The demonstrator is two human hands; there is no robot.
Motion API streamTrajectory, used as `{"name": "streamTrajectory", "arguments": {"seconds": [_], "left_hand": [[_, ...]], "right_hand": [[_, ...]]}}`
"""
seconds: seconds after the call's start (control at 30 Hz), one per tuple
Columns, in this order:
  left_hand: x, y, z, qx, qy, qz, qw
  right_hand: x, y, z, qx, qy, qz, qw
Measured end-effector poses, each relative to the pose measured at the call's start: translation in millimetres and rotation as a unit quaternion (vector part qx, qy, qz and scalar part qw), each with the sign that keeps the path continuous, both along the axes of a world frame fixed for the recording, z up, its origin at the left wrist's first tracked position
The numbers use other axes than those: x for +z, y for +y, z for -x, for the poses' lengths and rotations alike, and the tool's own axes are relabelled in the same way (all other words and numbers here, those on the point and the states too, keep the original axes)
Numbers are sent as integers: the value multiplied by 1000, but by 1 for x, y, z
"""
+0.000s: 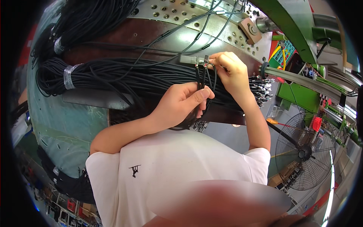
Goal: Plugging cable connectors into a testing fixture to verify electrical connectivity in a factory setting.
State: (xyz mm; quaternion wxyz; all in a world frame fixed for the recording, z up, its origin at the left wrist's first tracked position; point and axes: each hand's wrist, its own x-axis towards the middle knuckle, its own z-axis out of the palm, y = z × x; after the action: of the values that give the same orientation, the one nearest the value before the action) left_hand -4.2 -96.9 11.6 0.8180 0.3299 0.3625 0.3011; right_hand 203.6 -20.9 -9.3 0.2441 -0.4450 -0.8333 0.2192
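My left hand (pixel 179 104) is closed round a pair of thin black cables (pixel 200 78), thumb pressed over the fingers. The upper ends of these cables reach a small grey metal block (pixel 188 59), where short stripped or connector-like tips show. At the block's right end my right hand (pixel 232 72) has its fingers pinched together; what lies between them is too small to make out. Under both hands runs a thick bundle of black cables (pixel 113 72), wrapped with clear tape (pixel 69 77) at its left.
Another black cable bundle (pixel 92 22) lies at the far left. Loose cables cross a perforated metal plate (pixel 176 17). Silvery connector ends (pixel 262 90) stick out at the right. A green machine frame (pixel 297 26) arches at the far right, with a large fan (pixel 304 152) nearer.
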Motion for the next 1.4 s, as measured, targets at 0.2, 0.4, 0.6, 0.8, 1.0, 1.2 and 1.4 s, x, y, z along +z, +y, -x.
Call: {"name": "streamTrajectory", "arguments": {"seconds": [0.2,0.4,0.6,0.8,1.0,1.2,1.4], "left_hand": [[5,4,-9,-31,-16,1,999],[15,-6,-8,16,110,-180,977],[12,3,-10,72,-128,120,982],[15,13,-27,45,-97,147,983],[36,27,-33,-142,-96,168,971],[48,26,-13,-199,264,-403,854],[28,96,37,-120,291,-352,881]], "right_hand": [[29,-12,-2,47,-97,-295,949],[22,-10,-25,-76,97,-101,987],[-6,-10,-38,-65,114,135,982],[18,-13,-34,-23,8,-4,1000],[39,-21,-45,112,-135,-205,963],[12,-9,-57,-35,45,30,998],[-2,-8,-63,-43,83,96,991]]}}
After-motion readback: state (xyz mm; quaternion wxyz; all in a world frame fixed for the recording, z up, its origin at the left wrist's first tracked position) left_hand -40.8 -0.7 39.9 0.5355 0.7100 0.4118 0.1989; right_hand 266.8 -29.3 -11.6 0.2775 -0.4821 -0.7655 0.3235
